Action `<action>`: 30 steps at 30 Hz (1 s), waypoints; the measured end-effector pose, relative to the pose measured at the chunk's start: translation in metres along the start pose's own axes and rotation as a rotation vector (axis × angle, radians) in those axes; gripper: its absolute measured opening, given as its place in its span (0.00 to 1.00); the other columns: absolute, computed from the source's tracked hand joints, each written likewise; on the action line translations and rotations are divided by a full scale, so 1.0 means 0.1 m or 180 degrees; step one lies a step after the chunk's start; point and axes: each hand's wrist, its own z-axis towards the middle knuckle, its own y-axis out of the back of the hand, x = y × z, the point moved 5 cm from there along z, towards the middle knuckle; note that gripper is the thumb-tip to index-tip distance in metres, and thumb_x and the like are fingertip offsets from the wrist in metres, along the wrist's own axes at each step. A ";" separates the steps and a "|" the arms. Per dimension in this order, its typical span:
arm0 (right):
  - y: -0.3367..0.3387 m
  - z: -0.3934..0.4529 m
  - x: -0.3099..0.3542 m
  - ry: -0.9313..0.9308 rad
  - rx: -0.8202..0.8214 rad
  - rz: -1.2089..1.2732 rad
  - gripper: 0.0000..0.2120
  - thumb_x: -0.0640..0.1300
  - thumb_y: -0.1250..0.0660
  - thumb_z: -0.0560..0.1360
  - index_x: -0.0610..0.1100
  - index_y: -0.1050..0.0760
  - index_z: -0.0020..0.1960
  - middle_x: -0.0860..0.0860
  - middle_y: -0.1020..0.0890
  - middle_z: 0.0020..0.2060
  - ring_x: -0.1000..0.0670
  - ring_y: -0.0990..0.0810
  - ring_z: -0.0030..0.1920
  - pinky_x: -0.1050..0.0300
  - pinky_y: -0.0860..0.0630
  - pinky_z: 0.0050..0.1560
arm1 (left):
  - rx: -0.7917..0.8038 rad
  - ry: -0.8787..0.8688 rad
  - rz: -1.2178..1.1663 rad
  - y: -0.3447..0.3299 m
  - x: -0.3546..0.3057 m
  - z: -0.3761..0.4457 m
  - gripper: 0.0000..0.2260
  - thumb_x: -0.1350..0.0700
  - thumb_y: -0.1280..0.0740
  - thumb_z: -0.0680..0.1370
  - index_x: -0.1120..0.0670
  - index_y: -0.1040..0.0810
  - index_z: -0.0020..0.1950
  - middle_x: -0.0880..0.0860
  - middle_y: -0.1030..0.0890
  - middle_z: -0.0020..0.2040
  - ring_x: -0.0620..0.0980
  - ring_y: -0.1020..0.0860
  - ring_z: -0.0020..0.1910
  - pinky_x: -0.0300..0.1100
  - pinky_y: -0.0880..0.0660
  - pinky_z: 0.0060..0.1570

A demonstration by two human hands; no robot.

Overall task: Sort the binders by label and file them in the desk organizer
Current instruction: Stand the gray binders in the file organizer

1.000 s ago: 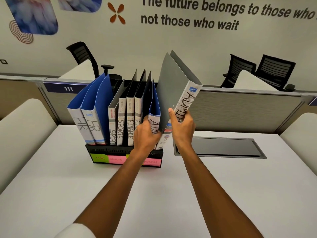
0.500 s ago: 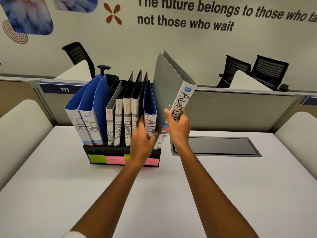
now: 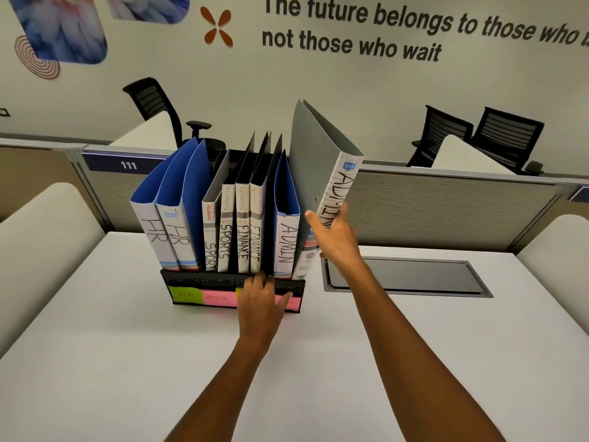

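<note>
- Right hand [image 3: 336, 237] grips the spine of the grey ADMIN binder [image 3: 318, 173], thumb on its left cover, fingers curled round the spine.
- The grey binder leans right, its lower end at the rightmost slot of the desk organizer [image 3: 204, 277].
- Left hand [image 3: 261, 301] rests on the organizer's front wall, fingers bent over its top edge, below the FINANCE binders [image 3: 250, 237].
- Blue ADMIN binder [image 3: 287, 237] stands just left of the right thumb.
- HR binders [image 3: 169, 231] and SPORTS binders [image 3: 220, 240] stand left of the left fingers.
- Organizer sits on the white desk [image 3: 95, 362].
</note>
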 end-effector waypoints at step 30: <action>-0.10 -0.15 -0.01 -0.0390 -0.0816 0.0220 0.21 0.64 0.38 0.76 0.52 0.29 0.63 0.54 0.21 0.53 0.51 0.21 0.52 0.52 0.22 0.52 | 0.0036 0.0532 -0.0838 -0.01 0.03 0.25 0.27 0.46 0.25 0.70 0.61 0.27 0.61 0.60 0.20 0.56 0.60 0.20 0.54 0.50 0.20 0.50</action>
